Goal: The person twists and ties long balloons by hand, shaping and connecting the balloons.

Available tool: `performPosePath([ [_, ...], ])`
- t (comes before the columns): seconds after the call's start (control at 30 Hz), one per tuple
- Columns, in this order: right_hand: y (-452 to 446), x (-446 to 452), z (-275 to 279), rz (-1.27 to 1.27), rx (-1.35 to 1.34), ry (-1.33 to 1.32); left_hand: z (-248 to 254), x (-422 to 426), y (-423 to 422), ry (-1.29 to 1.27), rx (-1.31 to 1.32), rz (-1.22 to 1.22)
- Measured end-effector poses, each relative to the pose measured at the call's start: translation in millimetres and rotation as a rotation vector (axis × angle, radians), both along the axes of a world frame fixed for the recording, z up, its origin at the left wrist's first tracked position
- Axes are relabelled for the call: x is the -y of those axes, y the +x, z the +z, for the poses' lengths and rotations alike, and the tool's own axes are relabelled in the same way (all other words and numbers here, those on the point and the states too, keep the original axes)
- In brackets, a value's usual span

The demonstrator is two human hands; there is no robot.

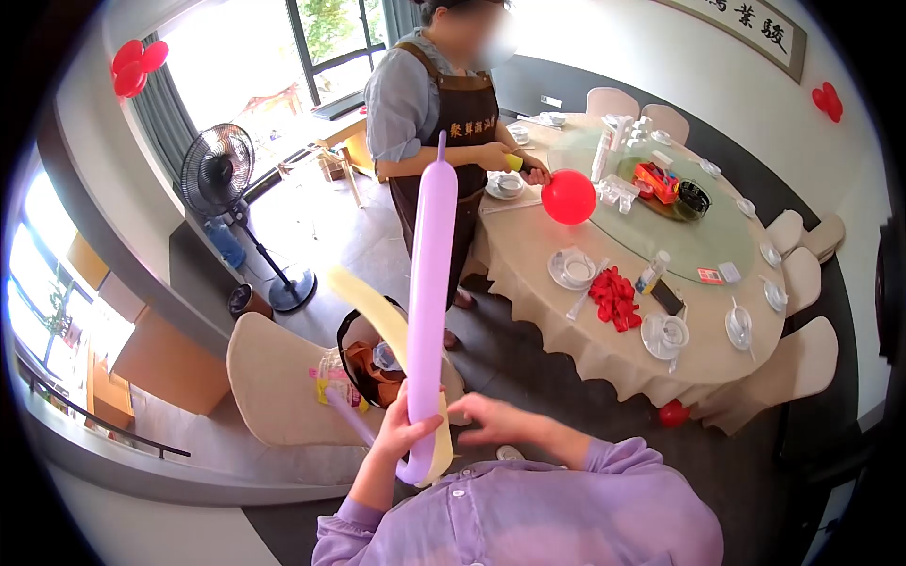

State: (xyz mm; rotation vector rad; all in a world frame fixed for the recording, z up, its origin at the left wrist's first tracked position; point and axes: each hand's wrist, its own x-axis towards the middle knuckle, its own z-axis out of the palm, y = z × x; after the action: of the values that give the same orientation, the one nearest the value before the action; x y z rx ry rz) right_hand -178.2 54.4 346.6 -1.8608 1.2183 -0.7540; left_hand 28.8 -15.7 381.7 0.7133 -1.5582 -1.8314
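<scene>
My left hand (408, 436) is wrapped round a long purple balloon (433, 274), which stands upright in front of me with a thin uninflated tip at its top. A long pale yellow balloon (382, 316) passes behind it and through the same grip, its far end pointing up and left. Lower down, the purple balloon bends round, and another purple length sticks out to the left of the hand. My right hand (483, 417) is just right of the balloons, its fingers stretched toward them and apart, with nothing visible in it. Whether its fingertips touch the yellow balloon I cannot tell.
A co-worker in a brown apron (469, 108) holds a red balloon (569, 197) beside the round table (528, 255). Dishes and a pile of red balloons (614, 300) lie on it. A chair (274, 387) with a bag and a standing fan (219, 170) are at left.
</scene>
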Motion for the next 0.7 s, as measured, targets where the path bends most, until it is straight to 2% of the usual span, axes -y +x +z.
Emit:
performPosePath([
  [0.07, -26, 16, 12, -0.224, 0.2, 0.069, -6, -5, -6, -0.181, 0.066, -0.031],
  [0.1, -37, 26, 18, -0.284, 0.465, 0.03, -11, -6, -9, -0.309, 0.109, -0.053],
  [0.13, -48, 36, 25, -0.343, 0.731, -0.011, -7, -11, -13, -0.311, 0.138, -0.072],
  [0.2, -60, 36, 73, -0.361, 0.776, -0.043, -5, -19, -19, -0.269, 0.157, -0.077],
  [0.23, -57, 34, 75, -0.365, 0.776, -0.04, -3, -20, -19, -0.265, 0.157, -0.08],
  [0.3, -40, 40, 76, -0.172, 0.949, -0.053, 4, -20, -22, 0.008, 0.012, 0.009],
  [0.37, -12, 37, 56, 0.035, 0.926, 0.012, 31, -13, -18, 0.15, -0.218, 0.081],
  [0.4, 5, 34, 47, 0.158, 0.952, 0.068, 40, -5, -11, 0.176, -0.299, 0.15],
  [0.43, 21, 24, 46, 0.106, 0.802, 0.032, 72, -6, -15, 0.138, -0.475, 0.216],
  [0.47, 29, 15, 52, 0.158, 0.63, 0.173, 87, 4, -15, 0.069, -0.59, 0.2],
  [0.5, 43, 8, 57, 0.177, 0.714, 0.261, 106, 11, -14, 0.05, -0.647, 0.185],
  [0.53, 50, 6, 59, 0.194, 0.75, 0.369, 118, 14, -11, 0.056, -0.638, 0.185],
  [0.63, 50, 17, 66, 0.287, 0.738, 0.448, 137, 28, -16, -0.014, -0.597, 0.282],
  [0.7, 50, 22, 69, 0.332, 0.975, 0.614, 140, 38, -23, 0.136, -0.625, 0.435],
])
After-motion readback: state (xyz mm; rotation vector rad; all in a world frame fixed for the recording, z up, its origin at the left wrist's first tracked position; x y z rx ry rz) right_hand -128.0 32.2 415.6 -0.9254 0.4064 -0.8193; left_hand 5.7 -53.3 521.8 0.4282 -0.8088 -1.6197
